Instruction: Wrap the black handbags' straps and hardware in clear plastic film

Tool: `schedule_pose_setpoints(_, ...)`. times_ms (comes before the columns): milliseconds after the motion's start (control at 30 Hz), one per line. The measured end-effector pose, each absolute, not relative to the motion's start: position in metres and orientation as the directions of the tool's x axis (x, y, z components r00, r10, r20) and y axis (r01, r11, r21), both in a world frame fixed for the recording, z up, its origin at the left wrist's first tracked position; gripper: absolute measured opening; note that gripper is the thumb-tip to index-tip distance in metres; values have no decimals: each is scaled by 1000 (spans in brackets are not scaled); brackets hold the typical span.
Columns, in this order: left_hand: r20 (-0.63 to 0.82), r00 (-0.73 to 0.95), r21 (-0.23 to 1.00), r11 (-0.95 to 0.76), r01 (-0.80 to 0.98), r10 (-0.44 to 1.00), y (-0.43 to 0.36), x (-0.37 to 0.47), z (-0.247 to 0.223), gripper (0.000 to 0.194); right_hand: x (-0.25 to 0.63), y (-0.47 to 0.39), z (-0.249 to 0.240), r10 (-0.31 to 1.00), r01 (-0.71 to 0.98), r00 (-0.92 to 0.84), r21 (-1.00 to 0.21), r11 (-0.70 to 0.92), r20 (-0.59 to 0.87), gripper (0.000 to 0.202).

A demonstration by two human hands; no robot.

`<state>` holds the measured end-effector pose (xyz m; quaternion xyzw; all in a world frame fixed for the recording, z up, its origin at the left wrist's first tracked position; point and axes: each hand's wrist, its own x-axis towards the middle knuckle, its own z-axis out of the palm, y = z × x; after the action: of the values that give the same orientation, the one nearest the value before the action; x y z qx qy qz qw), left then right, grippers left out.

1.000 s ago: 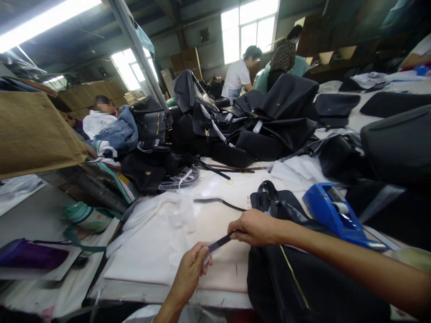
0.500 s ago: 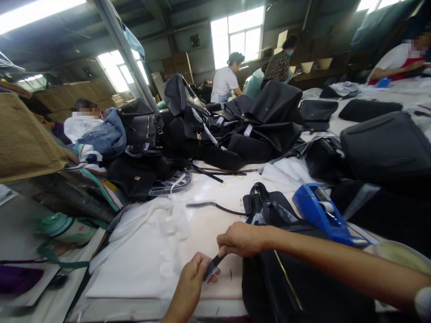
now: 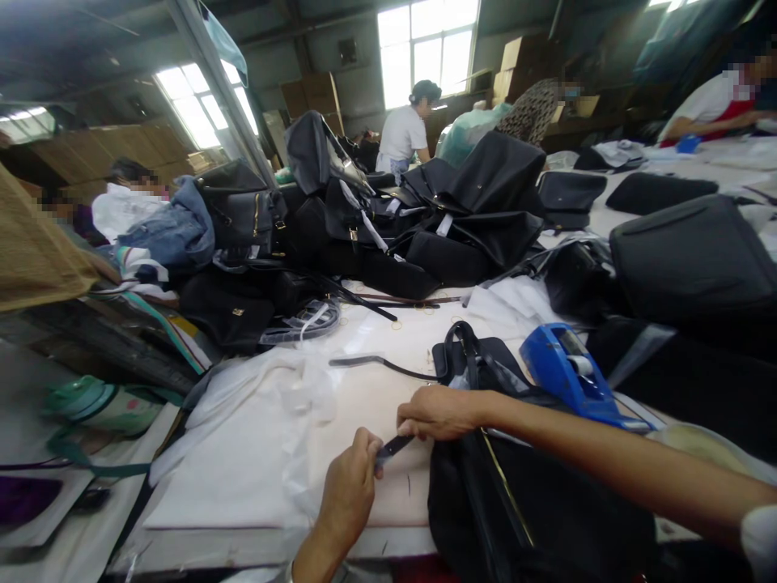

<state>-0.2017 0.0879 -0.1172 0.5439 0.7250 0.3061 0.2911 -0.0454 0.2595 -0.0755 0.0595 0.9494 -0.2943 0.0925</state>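
Observation:
A black strap [image 3: 396,445] is stretched between my two hands above the white table covering. My left hand [image 3: 358,478] pinches its lower end, where a bit of clear plastic film shows. The fingers of my right hand [image 3: 434,413] are closed on the strap's upper part. Under my right forearm lies a black bag [image 3: 546,486] with a gold zipper [image 3: 507,490] and a looped handle [image 3: 464,348] at its top. Another strap [image 3: 388,366], partly in clear wrap, reaches left from the bag over the covering.
A blue tape dispenser [image 3: 567,376] stands right of the bag. Black bags [image 3: 418,219] are heaped across the far side. White sheets [image 3: 243,453] lie to the left, beside a green-lidded bottle [image 3: 103,405] on a lower surface. Several people work beyond the table.
My left hand has turned and risen slightly, its fingers now closed tighter over the strap's lower end. My right hand still grips the upper part. The view has shifted a little.

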Motion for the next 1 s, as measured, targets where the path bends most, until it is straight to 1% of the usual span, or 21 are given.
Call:
schedule_pose_setpoints(100, -99, -240, 748, 231, 622, 966, 92, -200, -120, 24, -51, 258, -78, 104, 210, -967, -501, 839, -232, 28)
schedule_pose_setpoints(167, -113, -222, 752, 230, 618, 968, 95, -198, -122, 22, -55, 254, -81, 110, 203, -969, -453, 868, -223, 26)
schedule_pose_setpoints(233, -120, -209, 755, 226, 615, 970, 97, -200, -124, 20, -57, 253, -85, 95, 183, -972, -444, 877, -214, 29)
schedule_pose_setpoints(300, -126, -233, 747, 247, 618, 964, 98, -203, -125, 21, -57, 258, -88, 91, 181, -973, -455, 872, -212, 30)
schedule_pose_setpoints(367, -128, -274, 733, 277, 621, 953, 100, -207, -126, 23, -58, 264, -91, 120, 212, -968, -461, 862, -220, 27)
schedule_pose_setpoints(433, -120, -279, 719, 277, 637, 953, 105, -210, -127, 24, -61, 268, -92, 150, 241, -963, -465, 852, -224, 24)
schedule_pose_setpoints(467, -114, -264, 713, 264, 650, 958, 109, -211, -128, 23, -65, 269, -92, 145, 241, -963, -483, 842, -228, 22)
schedule_pose_setpoints(567, -101, -232, 698, 235, 677, 968, 123, -216, -132, 20, -78, 279, -93, 54, 203, -964, -591, 781, -260, 21)
schedule_pose_setpoints(600, -96, -238, 693, 236, 681, 967, 129, -218, -133, 20, -84, 287, -94, 79, 223, -964, -604, 765, -255, 24)
schedule_pose_setpoints(633, -88, -249, 689, 239, 684, 965, 134, -220, -134, 21, -91, 295, -95, 155, 269, -959, -593, 759, -236, 29)
schedule_pose_setpoints(733, -65, -274, 682, 243, 690, 960, 148, -228, -139, 22, -115, 324, -106, 496, 482, -862, -476, 736, -107, 34)
schedule_pose_setpoints(767, -58, -275, 683, 239, 690, 960, 152, -230, -140, 22, -123, 332, -111, 570, 541, -818, -442, 715, -79, 35)
schedule_pose_setpoints(833, -43, -271, 691, 224, 687, 962, 158, -233, -143, 22, -138, 342, -121, 631, 602, -772, -410, 686, -76, 39)
schedule_pose_setpoints(867, -35, -267, 696, 215, 685, 963, 160, -234, -145, 23, -143, 345, -126, 644, 618, -760, -400, 677, -86, 37)
schedule_pose_setpoints(933, -15, -264, 702, 198, 684, 964, 159, -238, -146, 25, -146, 347, -131, 645, 629, -756, -390, 672, -107, 26)
schedule_pose_setpoints(1000, 6, -270, 698, 189, 690, 963, 156, -240, -143, 27, -141, 344, -129, 607, 600, -785, -402, 692, -125, 23)
